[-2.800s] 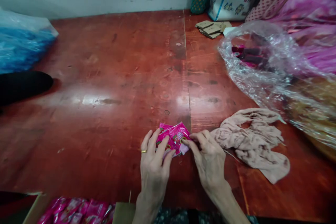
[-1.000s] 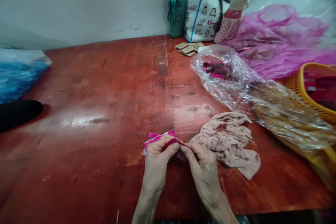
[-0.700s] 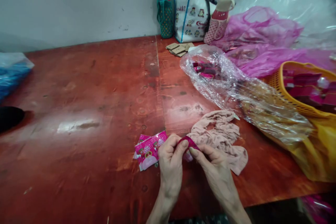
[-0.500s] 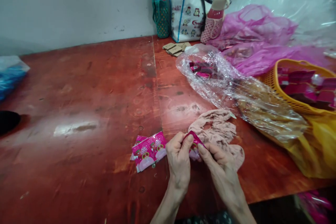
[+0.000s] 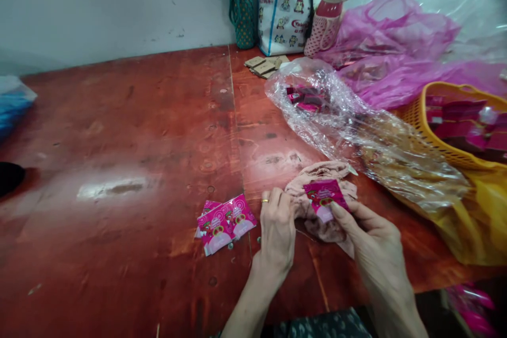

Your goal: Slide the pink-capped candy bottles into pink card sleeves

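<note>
My right hand [image 5: 374, 240] pinches a small pink printed packet [image 5: 322, 193] between thumb and fingers, holding it up over a crumpled beige cloth [image 5: 325, 171]. My left hand [image 5: 277, 229], with a ring on one finger, is at the cloth's left edge. Its fingers curl downward, and their tips and whatever they may hold are hidden. Left of that hand, several pink packets [image 5: 227, 224] of the same print lie overlapping on the red-brown table [image 5: 138, 243].
A clear plastic bag [image 5: 332, 111] with dark pink pieces lies beyond the cloth. To the right stands a yellow basket [image 5: 420, 116] of pink packs, near a purple bag [image 5: 400, 26]. Cardboard pieces [image 5: 263, 67], a tote bag [image 5: 283, 16] and two bottles in covers stand at the back.
My hands have moved apart. The packet, earlier between both hands, has gone right and up in my right hand. My left hand has turned its back upward by the cloth.
</note>
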{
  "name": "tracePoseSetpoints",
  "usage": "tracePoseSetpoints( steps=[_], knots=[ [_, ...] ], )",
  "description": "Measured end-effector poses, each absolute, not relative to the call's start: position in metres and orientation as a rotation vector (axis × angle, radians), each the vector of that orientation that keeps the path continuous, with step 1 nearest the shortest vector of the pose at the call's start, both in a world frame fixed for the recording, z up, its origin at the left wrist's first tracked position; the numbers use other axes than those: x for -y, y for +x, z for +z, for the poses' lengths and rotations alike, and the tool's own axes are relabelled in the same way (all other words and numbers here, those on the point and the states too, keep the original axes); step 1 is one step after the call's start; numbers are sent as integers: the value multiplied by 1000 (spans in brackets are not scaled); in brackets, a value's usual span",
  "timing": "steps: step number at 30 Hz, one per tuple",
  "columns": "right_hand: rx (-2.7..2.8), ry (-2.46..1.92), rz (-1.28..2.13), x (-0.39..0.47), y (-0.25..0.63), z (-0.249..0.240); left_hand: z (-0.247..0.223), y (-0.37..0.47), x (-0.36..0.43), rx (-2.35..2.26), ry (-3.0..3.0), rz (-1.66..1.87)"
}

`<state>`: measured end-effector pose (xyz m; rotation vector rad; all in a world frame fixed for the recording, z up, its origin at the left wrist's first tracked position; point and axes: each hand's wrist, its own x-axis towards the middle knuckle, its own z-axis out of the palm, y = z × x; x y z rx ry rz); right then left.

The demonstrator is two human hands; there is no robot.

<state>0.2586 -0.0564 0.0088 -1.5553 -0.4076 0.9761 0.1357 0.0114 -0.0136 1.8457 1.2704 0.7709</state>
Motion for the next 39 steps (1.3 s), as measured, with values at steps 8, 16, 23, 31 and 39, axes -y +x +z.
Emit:
tracePoseSetpoints(
  steps=[8,16,23,31,39],
  knots=[
    [882,-1722,875,50,232,15,7,110,-20,-1119,1283,878],
    [883,-1567,1256,48,212,15,11,100,-9,-1094,912,1042],
    [1002,-1506,1088,43,189,7,12,82,-8,-1031,702,1066],
    [1409,-1498,575,42,176,0,16,78,-2,-1078,469,1144],
    [1063,-1461,683,42,155,1,11,69,-1,-1115,484,1169]
  ],
)
